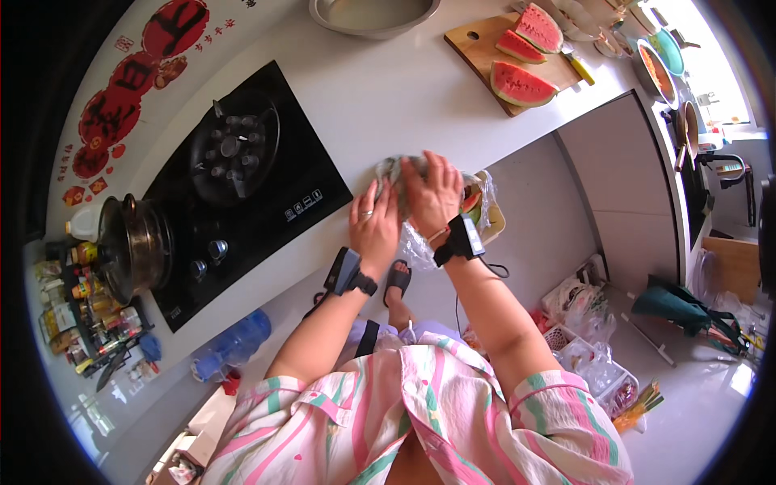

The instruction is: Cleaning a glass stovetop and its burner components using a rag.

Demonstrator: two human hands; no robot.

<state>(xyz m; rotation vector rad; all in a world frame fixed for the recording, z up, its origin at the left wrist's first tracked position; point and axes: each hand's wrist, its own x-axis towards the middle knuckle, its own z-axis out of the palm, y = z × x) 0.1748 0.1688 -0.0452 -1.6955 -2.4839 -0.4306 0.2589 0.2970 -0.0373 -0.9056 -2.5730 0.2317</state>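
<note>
A bunched grey-green patterned cloth (391, 170) lies at the front edge of the white countertop (376, 97), with both hands on it. My left hand (371, 227), with a ring on one finger, holds the cloth's near left side. Over its right side, my right hand (435, 194) grips the cloth with its fingers bent. Part of the cloth is hidden under the fingers. Just below the counter edge, beside my right hand, is a cream waste bin (496, 221) with a clear plastic liner (417, 247). Watermelon pieces (473, 203) show inside it.
Cut watermelon wedges (524, 85) rest on a wooden cutting board (476, 51), near a yellow-handled knife (580, 68). A metal basin (374, 15) stands at the back. Left are a black gas hob (267, 176) and a lidded pot (136, 248). A blue water bottle (233, 345) lies below.
</note>
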